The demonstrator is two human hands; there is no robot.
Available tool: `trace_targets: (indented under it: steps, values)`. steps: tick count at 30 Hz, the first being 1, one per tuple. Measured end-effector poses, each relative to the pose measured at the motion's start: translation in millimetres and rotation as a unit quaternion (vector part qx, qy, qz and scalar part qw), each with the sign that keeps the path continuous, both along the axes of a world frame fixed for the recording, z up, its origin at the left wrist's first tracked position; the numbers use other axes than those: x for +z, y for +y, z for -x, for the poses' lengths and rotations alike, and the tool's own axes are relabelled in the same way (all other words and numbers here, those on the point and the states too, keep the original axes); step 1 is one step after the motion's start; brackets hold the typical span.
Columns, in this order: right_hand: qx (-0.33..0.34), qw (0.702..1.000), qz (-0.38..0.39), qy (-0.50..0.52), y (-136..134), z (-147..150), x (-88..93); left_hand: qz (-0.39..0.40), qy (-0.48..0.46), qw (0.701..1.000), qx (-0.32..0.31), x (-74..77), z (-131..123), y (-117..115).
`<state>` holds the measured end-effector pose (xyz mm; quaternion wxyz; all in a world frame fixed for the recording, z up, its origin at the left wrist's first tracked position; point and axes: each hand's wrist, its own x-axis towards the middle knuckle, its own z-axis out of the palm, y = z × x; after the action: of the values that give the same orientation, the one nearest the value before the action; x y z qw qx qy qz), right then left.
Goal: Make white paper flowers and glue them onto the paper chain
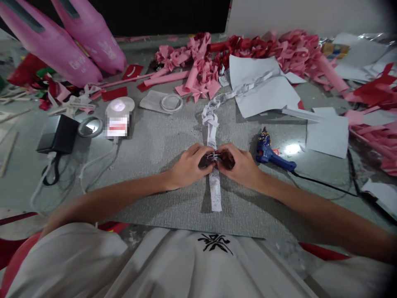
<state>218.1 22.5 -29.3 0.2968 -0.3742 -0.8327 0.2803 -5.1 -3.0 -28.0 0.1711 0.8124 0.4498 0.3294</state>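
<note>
Over a grey tabletop (149,207), our left hand (187,167) and right hand (243,165) nearly meet, thumbs and fingertips pinching the folded middle of a white paper strip (215,192) that lies lengthwise before us, a blue glue gun (268,154) resting beyond our right hand, pink paper bows (201,78) heaped behind.

L hand (188,167), R hand (241,166) close tog., thumbs (206,170) & fingers (198,149) curled inward, bare forearms (124,194) angled in

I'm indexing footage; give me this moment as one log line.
left hand: pinching white paper strip | right hand: pinching same strip | glue gun: right of hands | pink bottles: upper left
</note>
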Motion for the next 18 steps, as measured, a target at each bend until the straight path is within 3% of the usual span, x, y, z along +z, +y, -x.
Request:
trace_targets:
  steps: [6, 18]
  values:
    - [-0.052, 0.998, 0.024, 0.016, -5.1, 11.2, 3.3, 0.076, -0.058, 0.994, 0.044, 7.5, -7.4, -3.9]
    - [-0.085, 0.995, 0.041, 0.009, -6.7, 20.0, 1.0, 0.08, -0.041, 0.995, 0.04, 4.4, -6.3, -3.8]
